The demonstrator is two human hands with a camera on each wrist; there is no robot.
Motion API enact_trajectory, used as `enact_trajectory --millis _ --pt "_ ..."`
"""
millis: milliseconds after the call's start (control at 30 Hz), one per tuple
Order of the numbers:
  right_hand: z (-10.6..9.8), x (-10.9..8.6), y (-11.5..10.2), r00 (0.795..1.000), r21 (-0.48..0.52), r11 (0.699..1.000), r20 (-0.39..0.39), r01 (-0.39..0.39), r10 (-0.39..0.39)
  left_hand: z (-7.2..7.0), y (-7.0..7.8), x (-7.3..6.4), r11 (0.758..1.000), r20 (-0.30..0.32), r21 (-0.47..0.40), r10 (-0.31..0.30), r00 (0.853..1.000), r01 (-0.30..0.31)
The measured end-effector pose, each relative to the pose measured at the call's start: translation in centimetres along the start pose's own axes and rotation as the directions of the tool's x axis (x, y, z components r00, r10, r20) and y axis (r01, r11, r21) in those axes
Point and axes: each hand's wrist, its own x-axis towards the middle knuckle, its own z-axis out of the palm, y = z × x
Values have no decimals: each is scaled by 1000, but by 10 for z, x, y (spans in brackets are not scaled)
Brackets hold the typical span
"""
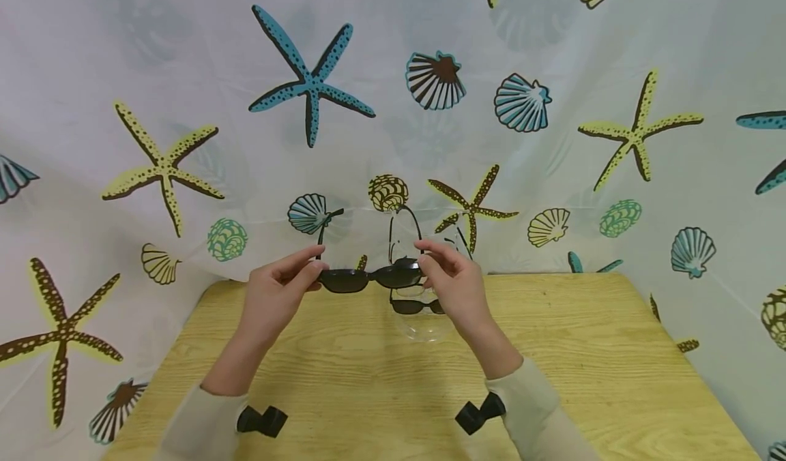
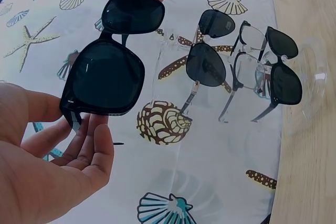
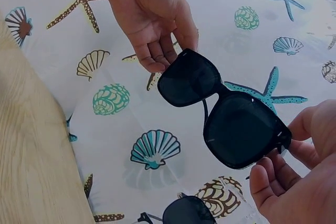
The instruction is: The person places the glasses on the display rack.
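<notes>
Black sunglasses [image 1: 344,281] with dark lenses are held up above the table by both hands, their temples unfolded and pointing away. My left hand [image 1: 273,297] pinches the left corner of the frame, near the hinge, between thumb and fingers. At the opposite corner my right hand [image 1: 457,287] grips the frame by the hinge in the same way. Both lenses of the sunglasses [image 2: 107,77] face the left wrist camera, and the right wrist view shows the sunglasses [image 3: 239,129] between the two hands.
Behind the hands, a clear display stand [image 1: 424,335] on the wooden table [image 1: 331,372] carries dark sunglasses [image 2: 206,64], clear-lens eyeglasses [image 2: 245,69] and lower sunglasses [image 2: 286,82]. A white curtain [image 1: 381,134] with starfish and shells hangs round the table's back and sides.
</notes>
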Motion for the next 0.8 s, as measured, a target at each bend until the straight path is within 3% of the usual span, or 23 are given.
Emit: enact_trajectory --millis 400,800 --pt "-21 4 -5 999 -1 1000 -40 -4 4 24 1 16 995 38 86 41 998 -44" --pt "-39 10 -3 996 -17 1000 -89 13 -14 42 3 27 985 120 153 57 991 -76"
